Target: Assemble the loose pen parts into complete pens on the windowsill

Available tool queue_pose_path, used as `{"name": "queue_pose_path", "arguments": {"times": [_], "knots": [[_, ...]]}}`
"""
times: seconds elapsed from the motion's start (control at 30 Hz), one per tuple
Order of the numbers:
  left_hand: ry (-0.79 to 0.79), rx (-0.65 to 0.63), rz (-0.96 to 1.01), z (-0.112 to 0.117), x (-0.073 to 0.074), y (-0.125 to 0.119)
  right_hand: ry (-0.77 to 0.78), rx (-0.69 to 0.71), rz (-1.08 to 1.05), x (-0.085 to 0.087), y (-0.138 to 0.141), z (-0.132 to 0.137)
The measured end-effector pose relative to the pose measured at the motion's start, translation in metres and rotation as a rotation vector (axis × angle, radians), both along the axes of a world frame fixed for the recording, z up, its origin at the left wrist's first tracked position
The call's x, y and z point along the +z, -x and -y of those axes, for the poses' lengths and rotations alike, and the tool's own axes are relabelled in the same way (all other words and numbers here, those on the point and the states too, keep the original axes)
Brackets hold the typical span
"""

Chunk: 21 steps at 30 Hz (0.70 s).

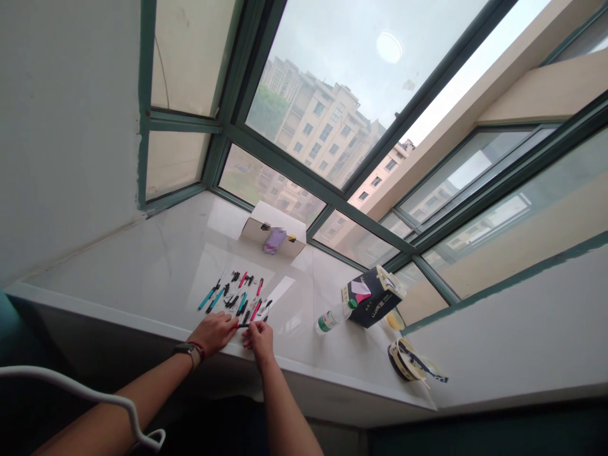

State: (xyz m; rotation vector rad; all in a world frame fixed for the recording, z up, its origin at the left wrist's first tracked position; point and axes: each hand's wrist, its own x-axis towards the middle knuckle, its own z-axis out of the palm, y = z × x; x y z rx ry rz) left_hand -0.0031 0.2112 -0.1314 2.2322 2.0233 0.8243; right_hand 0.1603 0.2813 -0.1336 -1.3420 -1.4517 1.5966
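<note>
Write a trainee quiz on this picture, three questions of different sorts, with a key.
1. Multiple choice: what stands next to the bottle?
A) a kettle
B) a dark box
C) a lamp

2. True or false: the left hand is on the arm that wears the watch.

3. Short answer: what slim thing lies between the fingertips of the left hand and the right hand?

Key: 1. B. 2. True. 3. A dark pen-like piece.

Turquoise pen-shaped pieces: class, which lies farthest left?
The slim turquoise pen-shaped piece at the group's left edge; the others lie right of it.
</note>
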Motion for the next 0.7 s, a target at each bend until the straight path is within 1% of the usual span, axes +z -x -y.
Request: {"name": "queue_pose_path", "arguments": {"times": [0.13,0.3,0.47,0.6,0.7], "knots": [[0.028,0.010,0.008,0.000,0.001,0.000,0.021,-0.022,-0.032,0.003,-0.001,0.000],[0.040,0.035,-0.025,0.000,0.001,0.000,0.039,-0.035,-0.088,-0.001,-0.004,-0.004],[0.011,0.076,-0.002,0.000,-0.002,-0.001,0.037,-0.210,-0.195,-0.011,-0.011,-0.009],[-0.008,0.088,-0.009,-0.001,-0.005,-0.002,0.014,-0.238,-0.214,-0.015,-0.012,-0.011],[-0.009,0.101,-0.011,0.000,-0.005,-0.002,-0.015,-0.243,-0.185,-0.013,-0.009,-0.009]]}}
